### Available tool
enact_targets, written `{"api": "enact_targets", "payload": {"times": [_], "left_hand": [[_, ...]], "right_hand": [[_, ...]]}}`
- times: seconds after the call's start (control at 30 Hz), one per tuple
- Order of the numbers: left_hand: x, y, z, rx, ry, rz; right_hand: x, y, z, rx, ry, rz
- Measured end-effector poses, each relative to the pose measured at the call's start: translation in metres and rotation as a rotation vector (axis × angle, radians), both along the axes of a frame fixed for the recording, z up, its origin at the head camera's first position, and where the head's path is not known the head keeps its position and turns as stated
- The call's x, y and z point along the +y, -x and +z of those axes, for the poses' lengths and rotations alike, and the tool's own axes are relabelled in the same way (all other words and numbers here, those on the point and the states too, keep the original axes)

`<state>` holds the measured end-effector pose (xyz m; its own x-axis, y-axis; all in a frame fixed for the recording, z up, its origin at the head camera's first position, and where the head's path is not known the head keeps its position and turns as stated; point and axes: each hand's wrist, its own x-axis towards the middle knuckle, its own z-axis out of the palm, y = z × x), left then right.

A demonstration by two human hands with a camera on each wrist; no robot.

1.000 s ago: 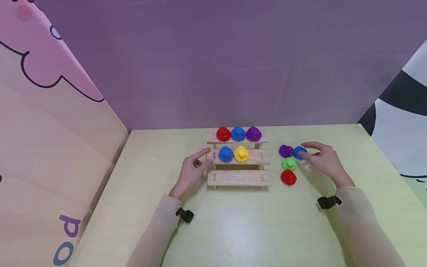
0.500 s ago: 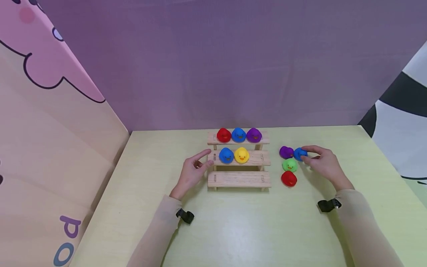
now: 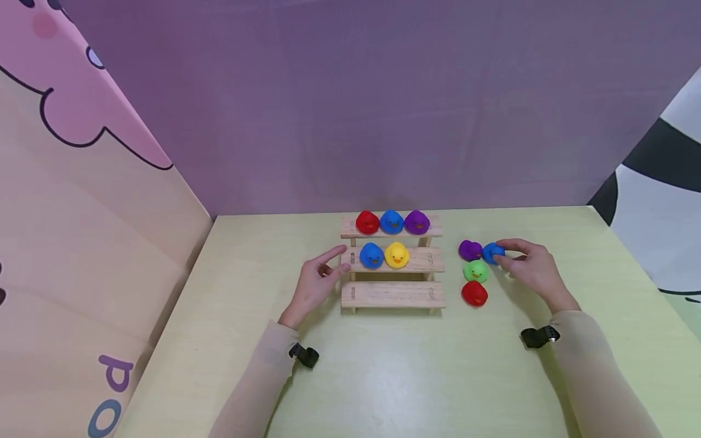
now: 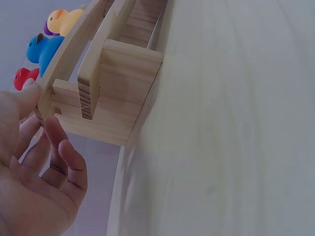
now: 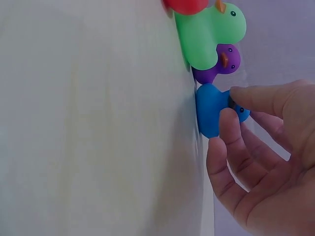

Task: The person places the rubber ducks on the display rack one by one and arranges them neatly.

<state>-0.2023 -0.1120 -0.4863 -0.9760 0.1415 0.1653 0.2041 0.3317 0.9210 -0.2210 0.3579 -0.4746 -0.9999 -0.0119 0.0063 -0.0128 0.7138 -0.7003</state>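
My right hand point(image 3: 535, 272) pinches a blue rubber duck point(image 3: 490, 252) by its head between thumb and fingers; the duck still stands on the table. Beside it sit a purple duck point(image 3: 470, 250), a green duck point(image 3: 475, 271) and a red duck point(image 3: 474, 294). My left hand point(image 3: 313, 285) holds the left end of the middle step of a three-step wooden stand point(image 3: 392, 295), thumb and index finger at its corners. On that step are a blue duck point(image 3: 372, 255) and a yellow duck point(image 3: 397, 255). Red point(image 3: 367, 222), blue point(image 3: 391, 222) and purple point(image 3: 417, 222) ducks line the top step.
The light wooden table point(image 3: 383, 377) meets a purple backdrop point(image 3: 350, 109) behind the stand. A pink and cream printed panel point(image 3: 82, 213) stands at the left, a black-and-white one point(image 3: 662, 182) at the right. Each wrist wears a small black camera.
My right thumb and fingers have closed on the blue duck's head, where they were spread around it before. The left hand keeps its place; the head view has shifted slightly.
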Motion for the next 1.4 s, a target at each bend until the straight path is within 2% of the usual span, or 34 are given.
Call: {"api": "enact_targets", "payload": {"times": [0.23,0.6,1.4], "left_hand": [[0.001,0.001,-0.003,0.010,0.001,-0.001],[0.001,-0.001,-0.001,0.003,0.010,0.006],[0.000,0.002,-0.005,0.002,-0.008,-0.002]], "right_hand": [[0.003,-0.002,-0.002,-0.006,0.012,-0.014],[0.001,-0.010,0.003,0.067,0.032,-0.117],[-0.031,-0.023,0.026,0.136,0.012,-0.079]]}}
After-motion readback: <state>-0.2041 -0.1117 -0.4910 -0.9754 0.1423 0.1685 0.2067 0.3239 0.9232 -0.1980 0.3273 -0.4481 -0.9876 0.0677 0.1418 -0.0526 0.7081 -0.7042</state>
